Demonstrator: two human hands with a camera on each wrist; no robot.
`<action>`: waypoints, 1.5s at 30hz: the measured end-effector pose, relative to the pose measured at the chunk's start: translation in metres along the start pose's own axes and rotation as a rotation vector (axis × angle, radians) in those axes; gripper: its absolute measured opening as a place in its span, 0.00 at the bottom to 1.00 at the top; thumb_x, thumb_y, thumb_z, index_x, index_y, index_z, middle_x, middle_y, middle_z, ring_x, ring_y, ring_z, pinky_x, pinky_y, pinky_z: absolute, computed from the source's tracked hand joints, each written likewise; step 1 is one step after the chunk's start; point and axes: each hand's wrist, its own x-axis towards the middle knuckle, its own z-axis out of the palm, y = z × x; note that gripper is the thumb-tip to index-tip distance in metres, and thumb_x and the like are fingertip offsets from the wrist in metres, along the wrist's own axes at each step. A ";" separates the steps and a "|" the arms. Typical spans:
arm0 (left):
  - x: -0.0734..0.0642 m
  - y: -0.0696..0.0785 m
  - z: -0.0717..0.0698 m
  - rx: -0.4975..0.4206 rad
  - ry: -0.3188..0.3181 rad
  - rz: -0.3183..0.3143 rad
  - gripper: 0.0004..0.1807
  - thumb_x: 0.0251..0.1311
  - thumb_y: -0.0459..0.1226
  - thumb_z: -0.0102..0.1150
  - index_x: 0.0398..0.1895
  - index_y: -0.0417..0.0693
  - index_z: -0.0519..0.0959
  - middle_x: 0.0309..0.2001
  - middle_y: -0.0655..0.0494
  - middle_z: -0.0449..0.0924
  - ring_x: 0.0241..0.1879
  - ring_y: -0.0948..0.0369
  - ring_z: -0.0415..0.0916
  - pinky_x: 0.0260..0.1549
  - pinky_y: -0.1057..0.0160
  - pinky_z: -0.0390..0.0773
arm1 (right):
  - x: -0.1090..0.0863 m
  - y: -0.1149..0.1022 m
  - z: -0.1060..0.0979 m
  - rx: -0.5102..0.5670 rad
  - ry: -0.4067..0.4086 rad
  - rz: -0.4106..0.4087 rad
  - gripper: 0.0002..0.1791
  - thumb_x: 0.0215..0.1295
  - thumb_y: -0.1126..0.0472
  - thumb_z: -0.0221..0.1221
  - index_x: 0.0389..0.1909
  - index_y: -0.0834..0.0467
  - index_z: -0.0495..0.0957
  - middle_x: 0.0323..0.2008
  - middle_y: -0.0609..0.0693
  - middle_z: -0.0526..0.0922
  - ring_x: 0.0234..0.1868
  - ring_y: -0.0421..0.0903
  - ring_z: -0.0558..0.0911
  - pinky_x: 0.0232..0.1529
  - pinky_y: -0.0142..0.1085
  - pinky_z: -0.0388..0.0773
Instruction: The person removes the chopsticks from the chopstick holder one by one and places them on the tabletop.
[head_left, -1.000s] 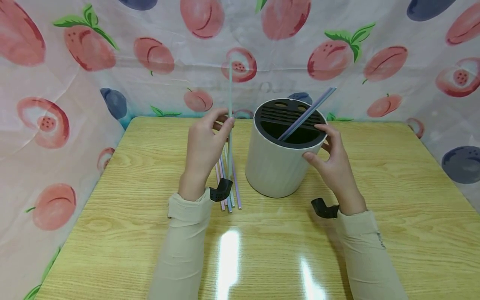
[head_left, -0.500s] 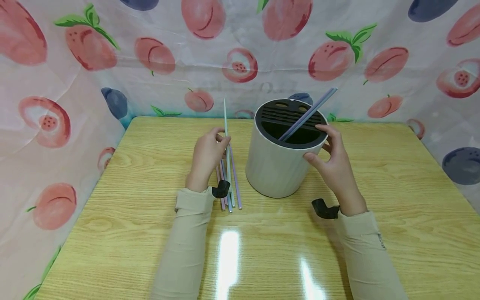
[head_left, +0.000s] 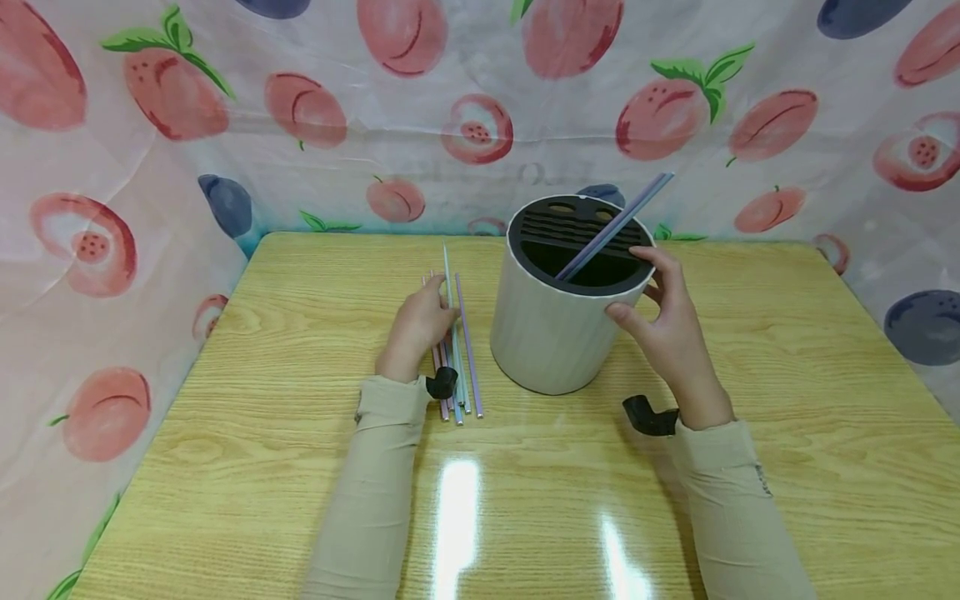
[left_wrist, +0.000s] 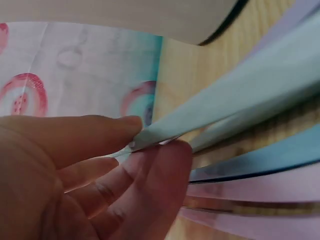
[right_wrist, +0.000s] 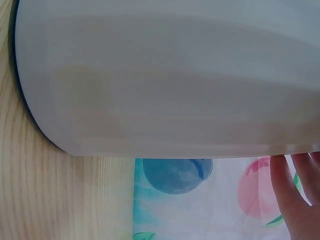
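My left hand (head_left: 417, 325) is low over a loose bunch of coloured chopsticks on the table. Between thumb and fingers it pinches a pale green chopstick (left_wrist: 235, 95), whose thin tip points away from me. Blue (left_wrist: 270, 152) and pink (left_wrist: 270, 185) chopsticks lie beside it, and a purple chopstick (head_left: 469, 350) sits a little to the right. My right hand (head_left: 667, 317) grips the right rim of a white utensil holder (head_left: 547, 342) with a black slotted top. Bluish-purple chopsticks (head_left: 617, 225) lean to the right out of its large opening.
The wooden table (head_left: 225, 433) reaches back to a fruit-print cloth (head_left: 315, 175) hanging behind it and at both sides. A black wrist mount (head_left: 442, 383) shows over the near part of the chopsticks, and another mount (head_left: 648, 417) is at the right wrist.
My left hand has come down and toward me, lowering the pale green chopstick from nearly upright to down among the others. The right hand and the holder stay in place.
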 end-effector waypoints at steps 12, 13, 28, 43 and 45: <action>-0.004 -0.002 0.004 0.198 -0.003 -0.012 0.33 0.52 0.37 0.59 0.64 0.48 0.61 0.53 0.44 0.69 0.46 0.50 0.70 0.39 0.50 0.72 | 0.000 -0.001 0.000 -0.002 -0.001 0.001 0.35 0.58 0.58 0.58 0.63 0.61 0.53 0.65 0.54 0.53 0.63 0.44 0.57 0.59 0.49 0.56; -0.004 -0.002 0.004 0.205 -0.007 -0.011 0.32 0.53 0.38 0.59 0.63 0.48 0.62 0.53 0.45 0.69 0.44 0.51 0.70 0.37 0.51 0.72 | 0.000 -0.001 0.000 -0.003 -0.001 0.002 0.35 0.58 0.58 0.58 0.63 0.60 0.53 0.65 0.54 0.53 0.63 0.44 0.57 0.59 0.49 0.56; -0.012 0.025 -0.010 0.097 0.109 0.212 0.23 0.61 0.48 0.47 0.59 0.53 0.68 0.39 0.57 0.72 0.33 0.60 0.70 0.30 0.60 0.70 | 0.000 -0.001 0.001 -0.001 0.004 0.004 0.34 0.59 0.58 0.58 0.63 0.60 0.54 0.64 0.53 0.54 0.62 0.42 0.58 0.59 0.41 0.57; -0.041 0.071 -0.025 -0.113 0.456 0.566 0.24 0.60 0.50 0.48 0.58 0.51 0.68 0.56 0.56 0.63 0.51 0.63 0.65 0.42 0.67 0.70 | 0.000 0.000 0.001 0.016 0.006 0.003 0.34 0.58 0.59 0.58 0.62 0.60 0.54 0.64 0.53 0.54 0.62 0.42 0.58 0.59 0.50 0.56; -0.043 0.077 -0.022 -0.106 0.491 0.642 0.24 0.60 0.50 0.49 0.57 0.49 0.69 0.56 0.55 0.64 0.52 0.62 0.64 0.47 0.66 0.68 | -0.001 0.000 0.001 0.016 0.006 0.006 0.34 0.58 0.59 0.58 0.62 0.60 0.54 0.64 0.53 0.54 0.63 0.43 0.57 0.59 0.49 0.56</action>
